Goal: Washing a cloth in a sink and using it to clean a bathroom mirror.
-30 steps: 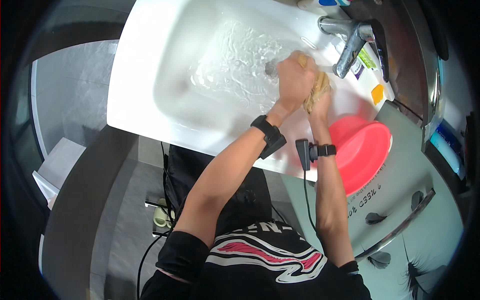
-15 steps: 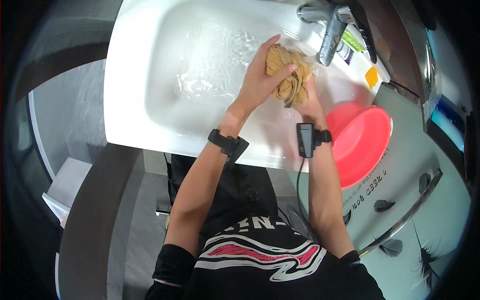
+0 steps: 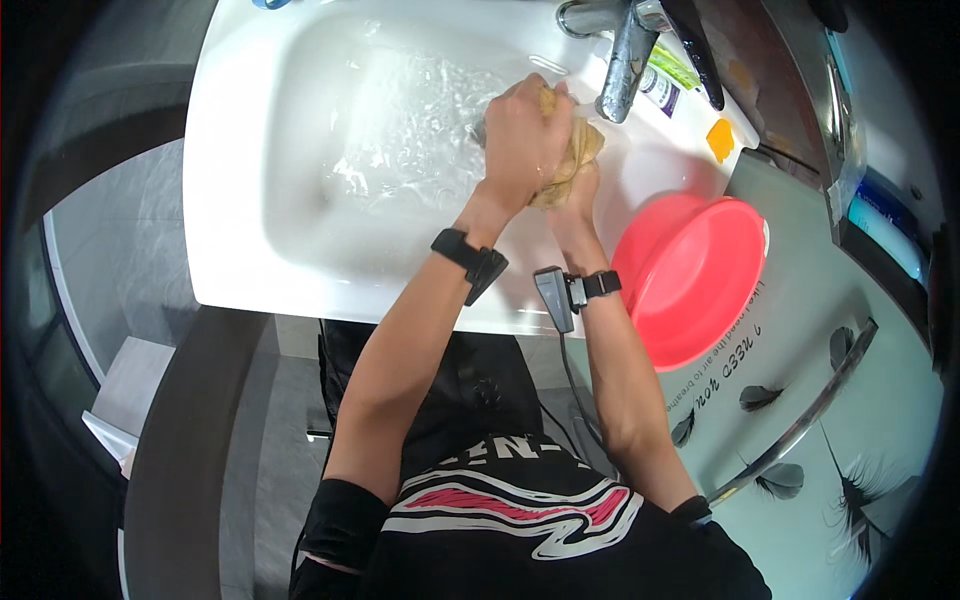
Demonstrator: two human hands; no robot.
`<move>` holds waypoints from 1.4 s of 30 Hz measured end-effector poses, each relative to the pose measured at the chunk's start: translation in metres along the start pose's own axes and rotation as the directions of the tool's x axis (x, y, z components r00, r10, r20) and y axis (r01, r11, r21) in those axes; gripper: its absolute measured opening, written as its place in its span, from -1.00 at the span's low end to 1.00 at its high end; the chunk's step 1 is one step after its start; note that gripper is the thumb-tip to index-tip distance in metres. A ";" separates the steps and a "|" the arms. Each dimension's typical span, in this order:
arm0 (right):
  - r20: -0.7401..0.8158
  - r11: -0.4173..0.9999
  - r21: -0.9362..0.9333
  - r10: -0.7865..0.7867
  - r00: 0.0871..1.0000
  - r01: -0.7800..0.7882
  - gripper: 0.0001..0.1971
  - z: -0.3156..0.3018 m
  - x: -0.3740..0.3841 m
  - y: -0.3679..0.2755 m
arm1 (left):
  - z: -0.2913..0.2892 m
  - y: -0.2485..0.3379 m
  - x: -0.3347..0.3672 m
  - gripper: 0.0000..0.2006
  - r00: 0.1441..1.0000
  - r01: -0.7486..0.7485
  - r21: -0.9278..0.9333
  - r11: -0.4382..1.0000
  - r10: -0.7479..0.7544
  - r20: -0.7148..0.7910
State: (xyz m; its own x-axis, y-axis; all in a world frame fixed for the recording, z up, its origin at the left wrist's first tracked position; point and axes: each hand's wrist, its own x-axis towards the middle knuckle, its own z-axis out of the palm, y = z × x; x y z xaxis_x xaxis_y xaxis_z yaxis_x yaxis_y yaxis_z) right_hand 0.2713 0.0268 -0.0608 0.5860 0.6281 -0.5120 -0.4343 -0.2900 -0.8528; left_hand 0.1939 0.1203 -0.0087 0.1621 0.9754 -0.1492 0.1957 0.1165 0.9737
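Both of my hands squeeze a wet yellow-tan cloth [image 3: 575, 155] over a white sink [image 3: 240, 230] that holds rippling water [image 3: 410, 150]. My left hand [image 3: 525, 135] lies on top, fingers wrapped round the cloth. My right hand [image 3: 578, 190] grips the cloth from below and is mostly hidden under the left one. Each wrist wears a black band, and the right band carries a small grey device with a cable. The chrome tap [image 3: 625, 45] stands just beyond the hands.
A pink plastic basin [image 3: 695, 275] sits right of the sink on the counter. Bottles and a small yellow piece [image 3: 720, 140] stand behind the tap. A chrome rail [image 3: 810, 415] and a wall with feather prints lie to the right. Grey floor shows at left.
The view has shifted so that the sink and hands sit lower and more central. Both hands stay clamped on the cloth near the tap, the left hand now covering it from above.
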 end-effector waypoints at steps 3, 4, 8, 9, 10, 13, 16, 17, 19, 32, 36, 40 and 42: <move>0.195 0.929 0.289 0.178 0.965 -0.230 -0.63 0.029 -0.035 -0.057 | -0.019 0.002 -0.008 -0.64 0.995 -0.096 0.076 0.992 0.093 0.041; 0.183 0.928 0.301 0.171 0.968 -0.221 -0.63 0.033 -0.038 -0.066 | -0.025 0.002 -0.011 -0.64 0.993 -0.096 0.067 0.993 0.090 0.082; 0.225 0.988 -0.063 0.152 0.962 -0.141 -0.59 0.035 -0.034 -0.070 | -0.049 -0.011 -0.008 -0.54 0.963 -0.205 0.078 0.976 0.186 0.196; 0.243 0.952 -0.305 0.060 0.968 0.018 -0.55 0.036 -0.032 -0.064 | -0.057 -0.017 -0.005 -0.54 0.959 -0.211 0.083 0.974 0.189 0.211; 0.235 0.977 -0.212 0.073 0.969 -0.023 -0.52 0.040 -0.031 -0.069 | -0.064 -0.022 0.000 -0.53 0.941 -0.211 0.101 0.972 0.174 0.290; 0.231 0.916 -0.348 -0.121 0.965 0.199 -0.54 0.034 -0.017 -0.060 | -0.093 -0.019 0.014 -0.56 0.891 -0.152 0.183 0.971 0.055 0.450; 0.206 0.678 -0.640 -0.302 0.931 0.361 -0.51 0.037 -0.018 -0.075 | -0.111 -0.031 0.027 -0.72 0.839 -0.400 0.557 0.727 0.046 0.542; 0.194 0.685 -0.636 -0.304 0.933 0.355 -0.51 0.037 -0.018 -0.076 | -0.109 -0.036 0.025 -0.72 0.832 -0.409 0.557 0.723 0.045 0.553; 0.297 0.473 -0.693 -0.499 0.814 0.543 -0.48 0.039 -0.016 -0.081 | -0.101 -0.043 0.022 -0.76 0.611 -0.673 0.511 0.534 0.013 0.791; 0.266 0.434 -0.756 -0.480 0.836 0.490 -0.50 0.039 -0.027 -0.079 | -0.052 -0.085 0.028 -0.88 0.482 -0.842 0.493 0.218 -0.105 0.870; 0.262 0.459 -0.773 -0.397 0.879 0.438 -0.44 0.045 -0.028 -0.084 | -0.063 -0.089 0.029 -0.86 0.592 -0.753 0.585 0.301 -0.076 0.802; 0.358 0.359 -0.788 -0.395 0.846 0.501 -0.38 0.046 -0.025 -0.085 | -0.090 -0.072 0.012 -0.85 0.861 -0.393 0.644 0.657 0.018 0.508; 0.430 0.309 -0.778 -0.374 0.822 0.547 -0.42 0.049 -0.016 -0.086 | -0.119 -0.060 0.006 -0.83 0.900 0.036 0.541 0.840 -0.262 0.347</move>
State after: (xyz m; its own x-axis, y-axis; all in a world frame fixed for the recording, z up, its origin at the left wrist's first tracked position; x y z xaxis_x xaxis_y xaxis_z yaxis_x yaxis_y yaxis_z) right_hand 0.2659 0.0768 0.0260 0.3500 0.9350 -0.0579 0.7186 -0.3076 -0.6237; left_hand 0.0681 0.1416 -0.0473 0.4303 0.7828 -0.4495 0.6937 0.0319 0.7196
